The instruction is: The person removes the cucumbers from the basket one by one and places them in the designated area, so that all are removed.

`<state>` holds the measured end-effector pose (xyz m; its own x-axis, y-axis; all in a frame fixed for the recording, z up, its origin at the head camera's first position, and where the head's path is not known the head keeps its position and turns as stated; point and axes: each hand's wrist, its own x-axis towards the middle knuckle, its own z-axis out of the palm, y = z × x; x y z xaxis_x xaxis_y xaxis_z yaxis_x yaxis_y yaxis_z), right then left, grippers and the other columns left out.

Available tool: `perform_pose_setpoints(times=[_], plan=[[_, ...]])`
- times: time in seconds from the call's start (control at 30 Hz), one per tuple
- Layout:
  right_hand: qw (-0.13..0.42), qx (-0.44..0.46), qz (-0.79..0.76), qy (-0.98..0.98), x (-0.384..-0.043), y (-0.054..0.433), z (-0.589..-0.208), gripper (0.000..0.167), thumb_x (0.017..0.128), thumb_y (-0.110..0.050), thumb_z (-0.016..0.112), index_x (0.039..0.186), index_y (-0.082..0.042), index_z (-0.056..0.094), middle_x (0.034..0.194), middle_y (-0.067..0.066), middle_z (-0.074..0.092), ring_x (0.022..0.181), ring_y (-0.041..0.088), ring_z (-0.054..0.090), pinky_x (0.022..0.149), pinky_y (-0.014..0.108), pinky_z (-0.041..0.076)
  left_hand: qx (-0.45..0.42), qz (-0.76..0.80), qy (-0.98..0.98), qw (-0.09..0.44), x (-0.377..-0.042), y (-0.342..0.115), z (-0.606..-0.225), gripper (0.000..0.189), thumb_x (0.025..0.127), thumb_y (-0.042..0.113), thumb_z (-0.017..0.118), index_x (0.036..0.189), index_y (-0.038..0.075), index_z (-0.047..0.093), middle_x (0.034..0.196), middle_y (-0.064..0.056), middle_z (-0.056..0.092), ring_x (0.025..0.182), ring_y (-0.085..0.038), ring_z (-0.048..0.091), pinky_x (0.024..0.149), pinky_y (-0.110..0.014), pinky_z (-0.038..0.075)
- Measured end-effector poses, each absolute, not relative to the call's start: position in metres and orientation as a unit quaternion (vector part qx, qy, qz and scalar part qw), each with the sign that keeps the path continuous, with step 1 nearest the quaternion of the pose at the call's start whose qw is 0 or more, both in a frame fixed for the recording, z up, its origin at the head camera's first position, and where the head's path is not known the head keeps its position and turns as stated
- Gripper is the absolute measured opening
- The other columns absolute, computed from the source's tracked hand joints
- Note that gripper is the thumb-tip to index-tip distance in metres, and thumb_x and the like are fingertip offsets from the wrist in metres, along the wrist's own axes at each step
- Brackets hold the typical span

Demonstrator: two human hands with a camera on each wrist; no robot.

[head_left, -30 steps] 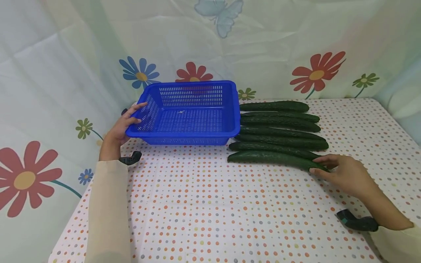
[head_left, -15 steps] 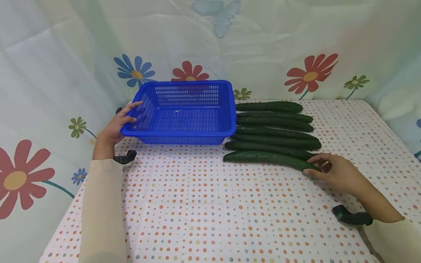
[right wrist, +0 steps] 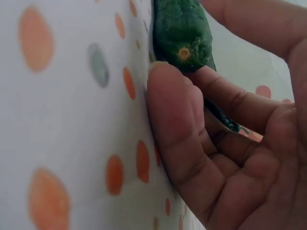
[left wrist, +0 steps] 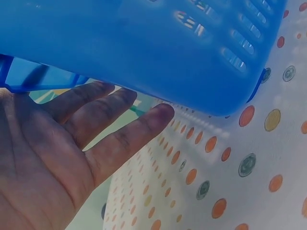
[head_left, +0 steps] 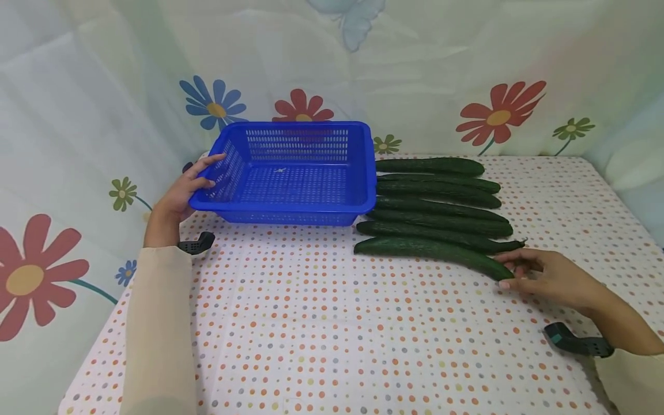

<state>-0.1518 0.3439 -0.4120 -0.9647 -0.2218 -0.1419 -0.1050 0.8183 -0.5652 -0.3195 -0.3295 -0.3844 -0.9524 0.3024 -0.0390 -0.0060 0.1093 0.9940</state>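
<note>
My left hand (head_left: 180, 193) grips the left rim of a blue plastic basket (head_left: 280, 218), with two digits reaching over the rim. In the left wrist view, other fingers (left wrist: 127, 139) extend along the outside, below the rim. The right hand (head_left: 557, 282) pinches the right end of the nearest dark green cucumber (head_left: 430, 248), which lies on the table with its far end toward the basket. The right wrist view shows the blunt cucumber tip (right wrist: 184, 40) between thumb and fingers. Right behind it lies another cucumber (head_left: 441, 235) with a thin stem.
Several more cucumbers (head_left: 441, 219) lie side by side behind, their left ends partly hidden by the basket. A dotted cloth (head_left: 321, 323) covers the table. Flowered curtains (head_left: 415, 86) hang at the back and left. Black wrist devices (head_left: 578, 343) sit on both wrists.
The right hand has drawn the nearest cucumber's right end toward the front, opening a gap to the one behind and uncovering that one's stem. My left hand keeps its place on the basket.
</note>
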Motion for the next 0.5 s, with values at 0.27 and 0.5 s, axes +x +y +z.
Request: perform_pose_setpoints(times=[0.27,0.5], plan=[[0.083,-0.078,-0.261,0.959,-0.1403,0.3395,-0.4117,0.058,0.083,-0.033,0.077,0.128,-0.001,0.058,0.09,0.006,0.054,0.069,0.006,0.044,0.051,0.027,0.035,0.107,0.651,0.741,0.126,-0.3245,-0.3216,-0.382,0.062,0.098,0.003,0.038,0.152,0.032,0.036,0.164,-0.009,0.01,0.138,-0.047,0.03,0.077,-0.026,0.059],[0.078,-0.078,-0.246,0.963,-0.143,0.3363,-0.4089,0.056,0.087,-0.033,0.074,0.128,0.002,0.058,0.092,0.008,0.056,0.069,0.003,0.046,0.051,0.025,0.039,0.129,0.659,0.73,0.13,-0.3256,-0.3279,-0.3762,0.056,0.102,0.011,0.042,0.155,0.029,0.031,0.164,-0.012,0.013,0.137,-0.041,0.034,0.095,-0.036,0.055]])
